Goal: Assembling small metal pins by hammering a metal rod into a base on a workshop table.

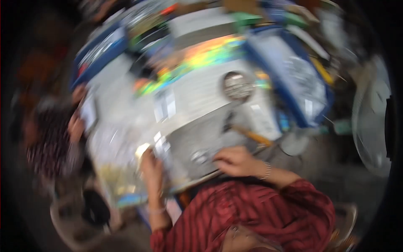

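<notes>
Motion blurs the whole view. My left hand (152, 170) is closed at the table's near left, with a small pale gold piece (143, 150) at its fingertips. Clear, shiny plastic (161, 145) lies just right of that hand. My right hand (236, 161) rests near the front edge of a grey board (189, 140), its fingers bent and too smeared to read. Left of the right hand, a small silvery object (199, 157) lies on the board. Beyond the right hand is a hammer-like tool with a dark head and a yellow-orange handle (254, 135).
A round tin (237, 86) of metallic bits stands beyond the board. Blue trays (321, 113) sit at right and far left. Rainbow-shiny sheets (201, 56) cross the table (119, 96). At left, another person's hand (76, 126) is by a white item. A clear bin (371, 126) stands right.
</notes>
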`<move>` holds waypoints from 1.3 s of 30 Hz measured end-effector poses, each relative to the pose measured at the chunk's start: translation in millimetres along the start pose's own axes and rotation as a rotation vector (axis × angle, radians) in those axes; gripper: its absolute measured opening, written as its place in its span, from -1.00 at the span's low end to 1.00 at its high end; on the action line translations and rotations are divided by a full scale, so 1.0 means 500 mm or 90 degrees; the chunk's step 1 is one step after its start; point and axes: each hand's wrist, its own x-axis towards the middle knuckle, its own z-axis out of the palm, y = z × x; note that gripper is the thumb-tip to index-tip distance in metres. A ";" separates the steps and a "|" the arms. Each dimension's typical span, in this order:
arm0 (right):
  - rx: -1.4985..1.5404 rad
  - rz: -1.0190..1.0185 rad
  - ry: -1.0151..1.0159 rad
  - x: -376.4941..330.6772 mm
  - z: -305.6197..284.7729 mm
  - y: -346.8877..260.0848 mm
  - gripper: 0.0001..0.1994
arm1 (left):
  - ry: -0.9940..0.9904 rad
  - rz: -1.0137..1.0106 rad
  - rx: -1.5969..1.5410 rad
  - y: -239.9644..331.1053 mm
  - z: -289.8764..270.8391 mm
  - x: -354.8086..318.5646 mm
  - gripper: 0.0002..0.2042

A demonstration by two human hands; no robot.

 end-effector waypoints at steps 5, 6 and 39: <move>0.090 -0.057 0.018 -0.008 0.033 0.007 -0.88 | -0.178 -0.089 0.180 -0.020 -0.040 0.015 -0.49; 0.097 -0.082 0.042 -0.010 0.041 0.006 -0.88 | -0.172 -0.010 0.239 -0.080 -0.036 0.025 -0.51; 0.008 -0.015 0.042 0.012 0.032 -0.021 -0.88 | -0.195 -0.116 -0.005 -0.014 -0.058 0.042 -0.66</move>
